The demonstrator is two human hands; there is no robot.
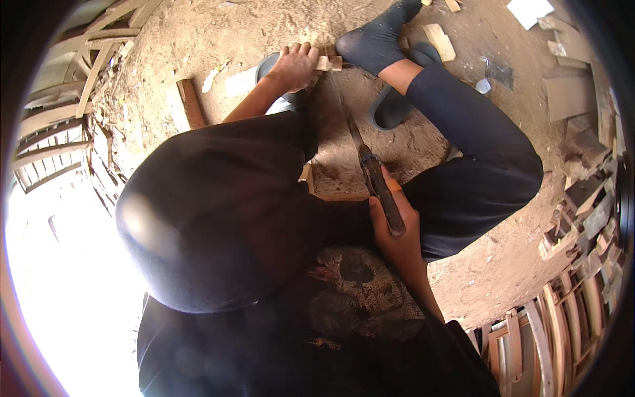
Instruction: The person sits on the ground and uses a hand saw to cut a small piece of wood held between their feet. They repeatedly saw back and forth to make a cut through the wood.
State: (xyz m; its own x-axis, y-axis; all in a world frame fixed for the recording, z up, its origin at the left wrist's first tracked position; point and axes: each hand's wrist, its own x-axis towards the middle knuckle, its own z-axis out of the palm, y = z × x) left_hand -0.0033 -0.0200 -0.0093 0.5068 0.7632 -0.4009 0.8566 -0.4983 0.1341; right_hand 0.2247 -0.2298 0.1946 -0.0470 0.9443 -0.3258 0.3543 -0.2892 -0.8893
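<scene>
My left hand [296, 67] is closed around a small, pale piece of wood [329, 63] low over the dirt floor. A foot in a dark sock [372, 45] is right beside the wood's other end. My right hand [401, 221] grips the dark handle of a handsaw [383, 193], wrapped near its front with something bluish. The saw's long, narrow blade [348, 117] shows almost edge-on and runs away from me to the wood. Whether its teeth touch the wood I cannot tell.
A dark slipper [390, 108] lies between my legs. Wood offcuts [439, 42] and a brown block [190, 104] are on the dirt floor [264, 26]. Scrap timber is heaped at the right [585, 185], with slats at lower right [539, 337] and wooden frames [56, 126] at left.
</scene>
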